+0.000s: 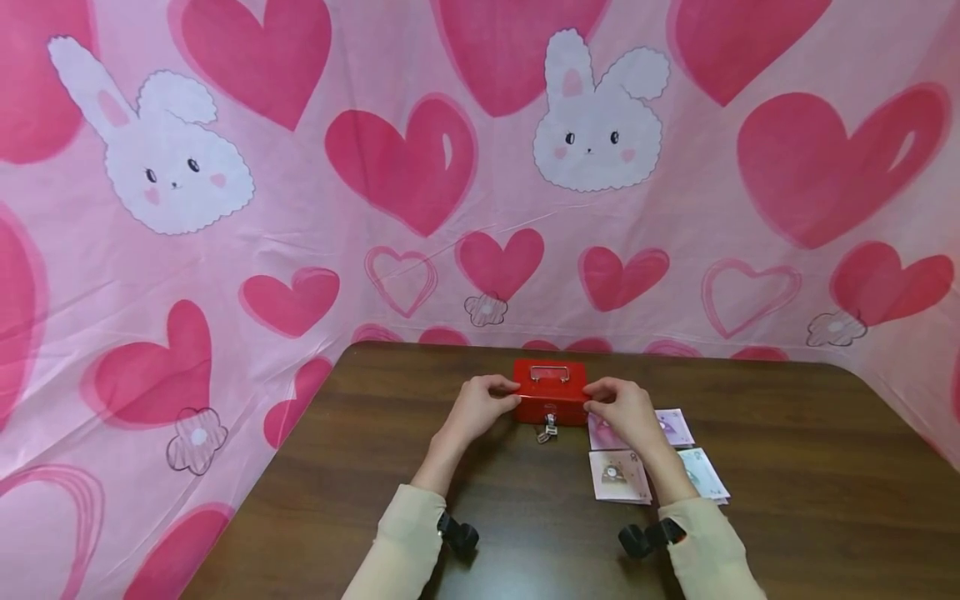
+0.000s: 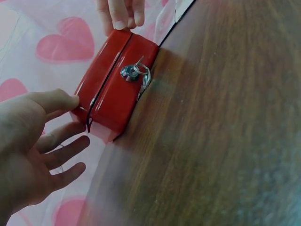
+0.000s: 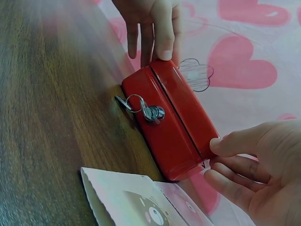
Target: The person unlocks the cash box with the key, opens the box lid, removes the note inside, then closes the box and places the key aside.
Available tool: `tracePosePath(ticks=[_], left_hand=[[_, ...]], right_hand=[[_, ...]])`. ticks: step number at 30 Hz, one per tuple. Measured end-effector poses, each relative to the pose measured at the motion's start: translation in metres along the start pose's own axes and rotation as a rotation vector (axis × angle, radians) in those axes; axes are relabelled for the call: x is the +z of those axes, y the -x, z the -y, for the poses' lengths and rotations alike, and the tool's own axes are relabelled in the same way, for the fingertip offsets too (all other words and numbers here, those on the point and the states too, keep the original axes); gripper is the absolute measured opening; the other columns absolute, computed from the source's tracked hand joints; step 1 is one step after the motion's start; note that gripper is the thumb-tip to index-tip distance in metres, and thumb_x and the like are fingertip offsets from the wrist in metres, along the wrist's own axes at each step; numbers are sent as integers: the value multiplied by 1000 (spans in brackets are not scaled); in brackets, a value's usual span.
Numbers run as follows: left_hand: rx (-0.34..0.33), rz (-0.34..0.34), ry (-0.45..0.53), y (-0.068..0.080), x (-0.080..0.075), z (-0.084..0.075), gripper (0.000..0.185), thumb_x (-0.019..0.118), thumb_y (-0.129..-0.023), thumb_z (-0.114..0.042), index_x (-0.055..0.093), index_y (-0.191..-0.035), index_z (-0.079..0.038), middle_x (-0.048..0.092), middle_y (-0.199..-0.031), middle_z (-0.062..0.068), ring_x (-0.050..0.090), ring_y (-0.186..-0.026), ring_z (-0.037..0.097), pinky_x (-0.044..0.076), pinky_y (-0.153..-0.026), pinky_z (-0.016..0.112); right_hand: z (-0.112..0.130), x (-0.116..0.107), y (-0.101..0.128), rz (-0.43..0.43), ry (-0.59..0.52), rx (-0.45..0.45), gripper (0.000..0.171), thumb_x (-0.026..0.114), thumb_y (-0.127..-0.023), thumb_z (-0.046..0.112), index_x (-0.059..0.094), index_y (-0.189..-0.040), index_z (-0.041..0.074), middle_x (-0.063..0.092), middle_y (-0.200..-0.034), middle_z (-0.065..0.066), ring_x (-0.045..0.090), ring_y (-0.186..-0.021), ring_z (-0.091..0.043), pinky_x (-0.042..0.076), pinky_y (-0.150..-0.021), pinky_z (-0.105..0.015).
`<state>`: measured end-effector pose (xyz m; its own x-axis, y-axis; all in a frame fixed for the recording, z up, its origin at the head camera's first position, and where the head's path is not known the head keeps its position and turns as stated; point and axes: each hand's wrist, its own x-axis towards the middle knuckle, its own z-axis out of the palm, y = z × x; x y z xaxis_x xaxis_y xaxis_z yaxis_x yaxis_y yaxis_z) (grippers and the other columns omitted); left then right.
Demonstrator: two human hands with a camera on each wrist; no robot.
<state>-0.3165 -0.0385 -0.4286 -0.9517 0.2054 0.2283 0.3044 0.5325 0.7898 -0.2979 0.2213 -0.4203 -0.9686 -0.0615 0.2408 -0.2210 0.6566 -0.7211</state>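
A red metal cash box (image 1: 551, 403) stands on the table, its lid down with a thin dark seam below it. On the lid is a silver handle (image 1: 550, 373). Keys on a ring (image 3: 135, 103) hang from the front lock (image 2: 129, 72). My left hand (image 1: 478, 408) grips the box's left end, thumb on the lid's front corner and index finger at the side; its other fingers are spread apart. At the opposite end, my right hand (image 1: 624, 410) grips the lid corner between thumb and index finger.
Stacks of play banknotes (image 1: 619, 477) lie right of the box, partly beneath my right forearm. Another bluish stack (image 1: 703, 475) lies farther right. The brown wooden table (image 1: 525, 533) meets a pink heart-patterned cloth (image 1: 495, 200) behind the box.
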Motion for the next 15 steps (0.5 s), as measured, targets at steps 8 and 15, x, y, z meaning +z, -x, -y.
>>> tracePosePath(ticks=[8, 15], left_hand=[[-23, 9, -31, -1, -1, 1, 24, 73, -90, -25, 77, -112, -16, 75, -111, 4, 67, -102, 21, 54, -94, 41], [-27, 1, -58, -2, 0, 2, 24, 74, -90, -25, 78, -112, -17, 75, -111, 4, 67, -103, 23, 54, -94, 43]], right_hand=[[3, 0, 1, -8, -4, 2, 16, 72, -87, 7, 75, -103, 2, 75, -100, -16, 65, -85, -23, 52, -77, -33], [3, 1, 2, -9, 6, 11, 16, 73, -87, 8, 75, -103, 3, 75, -101, -16, 64, -85, -24, 53, -79, -35]])
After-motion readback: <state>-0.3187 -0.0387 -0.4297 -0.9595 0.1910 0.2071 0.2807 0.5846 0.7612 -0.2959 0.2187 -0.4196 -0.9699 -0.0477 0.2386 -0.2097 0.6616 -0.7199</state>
